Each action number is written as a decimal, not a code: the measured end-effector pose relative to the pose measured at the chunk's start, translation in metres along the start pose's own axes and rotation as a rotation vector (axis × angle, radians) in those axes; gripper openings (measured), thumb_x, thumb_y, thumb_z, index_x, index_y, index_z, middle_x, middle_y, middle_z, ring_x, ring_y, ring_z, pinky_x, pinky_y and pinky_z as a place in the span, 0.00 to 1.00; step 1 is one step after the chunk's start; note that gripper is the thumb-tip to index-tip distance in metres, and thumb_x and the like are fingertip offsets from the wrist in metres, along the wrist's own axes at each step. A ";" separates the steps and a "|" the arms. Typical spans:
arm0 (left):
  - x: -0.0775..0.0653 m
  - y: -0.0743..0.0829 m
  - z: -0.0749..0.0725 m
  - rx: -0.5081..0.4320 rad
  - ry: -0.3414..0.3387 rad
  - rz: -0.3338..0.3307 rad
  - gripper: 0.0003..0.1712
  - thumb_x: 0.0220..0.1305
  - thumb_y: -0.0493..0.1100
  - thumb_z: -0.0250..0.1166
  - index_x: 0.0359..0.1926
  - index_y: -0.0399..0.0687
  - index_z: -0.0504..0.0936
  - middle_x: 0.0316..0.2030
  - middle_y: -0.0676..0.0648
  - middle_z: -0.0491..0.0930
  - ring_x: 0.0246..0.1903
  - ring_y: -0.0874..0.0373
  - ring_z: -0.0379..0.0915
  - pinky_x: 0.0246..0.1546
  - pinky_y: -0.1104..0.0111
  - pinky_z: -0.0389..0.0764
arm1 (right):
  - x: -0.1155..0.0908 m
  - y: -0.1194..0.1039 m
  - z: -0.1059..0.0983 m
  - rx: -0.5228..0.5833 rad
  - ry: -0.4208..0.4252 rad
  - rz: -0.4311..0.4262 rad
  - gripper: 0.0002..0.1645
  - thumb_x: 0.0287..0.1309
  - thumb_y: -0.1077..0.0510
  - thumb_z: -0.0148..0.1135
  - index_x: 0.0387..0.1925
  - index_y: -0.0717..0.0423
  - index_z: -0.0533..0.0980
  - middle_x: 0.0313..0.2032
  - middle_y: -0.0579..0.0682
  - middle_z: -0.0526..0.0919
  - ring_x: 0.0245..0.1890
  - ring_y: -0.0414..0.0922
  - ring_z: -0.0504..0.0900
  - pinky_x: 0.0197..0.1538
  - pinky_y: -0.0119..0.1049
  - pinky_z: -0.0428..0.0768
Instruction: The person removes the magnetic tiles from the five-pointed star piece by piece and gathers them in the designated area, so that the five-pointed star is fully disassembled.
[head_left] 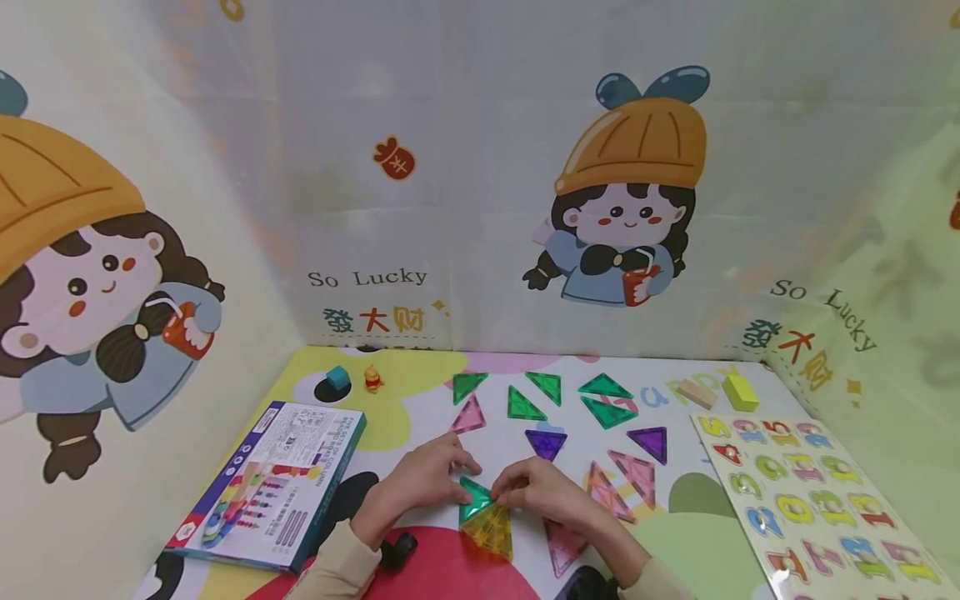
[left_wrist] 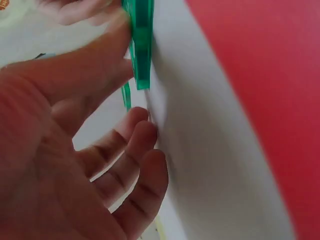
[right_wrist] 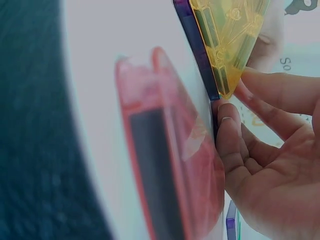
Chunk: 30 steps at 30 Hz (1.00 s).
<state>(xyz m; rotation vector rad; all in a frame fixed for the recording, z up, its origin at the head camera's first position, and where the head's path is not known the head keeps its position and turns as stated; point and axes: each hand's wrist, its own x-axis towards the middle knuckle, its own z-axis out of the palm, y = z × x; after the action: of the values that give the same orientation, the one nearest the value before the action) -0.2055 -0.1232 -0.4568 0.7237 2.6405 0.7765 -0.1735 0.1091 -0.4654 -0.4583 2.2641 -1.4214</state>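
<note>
My left hand [head_left: 420, 473] pinches a green triangular magnetic tile [head_left: 472, 500] between thumb and index finger. In the left wrist view that tile [left_wrist: 143, 55] shows edge-on, with the other fingers loosely bent below it. My right hand [head_left: 546, 492] has its fingertips on a yellow triangular tile [head_left: 495, 537], which leans up against the green one. Seen from the right wrist, thumb and finger meet around the lower corner of the yellow tile [right_wrist: 235, 45], with a purple tile edge [right_wrist: 196, 45] along its side. A pink tile [head_left: 564, 546] lies beside my right wrist.
Behind my hands lie green tiles [head_left: 527, 405], purple tiles [head_left: 546, 443] and pink tiles [head_left: 633, 477]. A boxed toy set [head_left: 273, 483] is on the left, a sheet of number pieces [head_left: 813, 508] on the right. Small blocks [head_left: 741, 392] and a figurine [head_left: 372, 379] stand farther back.
</note>
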 end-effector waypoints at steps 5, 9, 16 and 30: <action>-0.001 0.002 0.000 0.025 0.000 0.008 0.19 0.47 0.54 0.79 0.43 0.63 0.89 0.38 0.58 0.76 0.39 0.65 0.69 0.36 0.69 0.71 | 0.001 -0.002 -0.001 -0.002 -0.002 0.004 0.07 0.59 0.63 0.63 0.37 0.56 0.86 0.38 0.49 0.88 0.39 0.41 0.78 0.43 0.34 0.76; 0.000 0.004 0.004 0.062 0.010 0.041 0.14 0.46 0.53 0.80 0.35 0.62 0.88 0.35 0.60 0.76 0.36 0.67 0.69 0.35 0.68 0.71 | 0.000 -0.001 -0.001 -0.009 0.001 0.003 0.07 0.58 0.63 0.64 0.37 0.56 0.86 0.37 0.49 0.88 0.38 0.41 0.78 0.43 0.34 0.75; 0.001 -0.001 0.003 0.037 -0.008 0.054 0.14 0.46 0.51 0.80 0.29 0.59 0.82 0.29 0.59 0.75 0.32 0.66 0.67 0.33 0.70 0.70 | -0.002 0.000 0.000 0.003 0.009 -0.001 0.07 0.58 0.62 0.65 0.37 0.56 0.86 0.36 0.50 0.88 0.37 0.41 0.79 0.41 0.33 0.77; 0.015 -0.007 0.005 -0.105 0.206 -0.077 0.16 0.51 0.52 0.78 0.31 0.51 0.81 0.26 0.54 0.74 0.29 0.60 0.68 0.30 0.70 0.70 | -0.009 -0.003 0.001 -0.046 0.003 0.003 0.07 0.56 0.62 0.65 0.36 0.53 0.85 0.33 0.48 0.87 0.34 0.40 0.78 0.39 0.32 0.76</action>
<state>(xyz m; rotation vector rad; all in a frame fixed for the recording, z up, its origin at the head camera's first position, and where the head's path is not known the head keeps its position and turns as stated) -0.2188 -0.1181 -0.4667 0.5362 2.7635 1.0076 -0.1655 0.1111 -0.4613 -0.4670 2.3032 -1.3725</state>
